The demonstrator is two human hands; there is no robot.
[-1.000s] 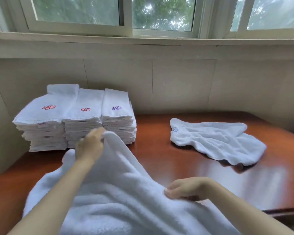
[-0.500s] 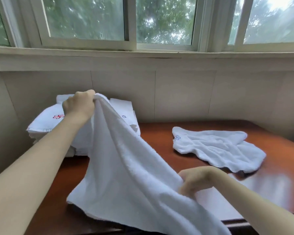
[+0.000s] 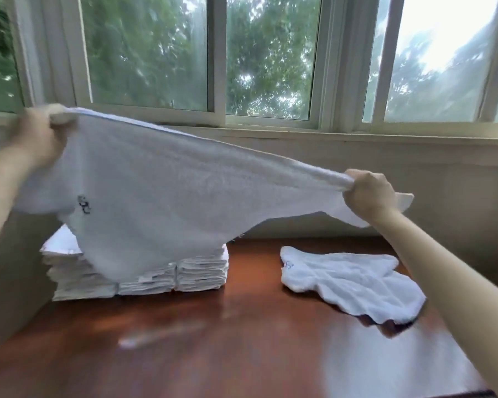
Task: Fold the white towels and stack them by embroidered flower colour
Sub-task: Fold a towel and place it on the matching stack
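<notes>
Left hand (image 3: pixel 38 136) and right hand (image 3: pixel 367 193) each clench a top corner of a towel (image 3: pixel 167 202), spread in air above table (image 3: pixel 242 340), hanging before stacks (image 3: pixel 184 275). Second towel (image 3: pixel 348 285) lies crumpled at right.

Wooden table (image 3: pixel 242 354) bears towel stacks (image 3: pixel 144 280), crumpled towel (image 3: pixel 348 282).

Held towel (image 3: pixel 170 196) hangs before stacks (image 3: pixel 184 274) at table (image 3: pixel 242 340) left-rear; loose towel (image 3: pixel 351 285) right.

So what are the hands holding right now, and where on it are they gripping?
Both hold one white towel in the air, stretched along its top edge: left hand at one end, right hand at the other.
</notes>
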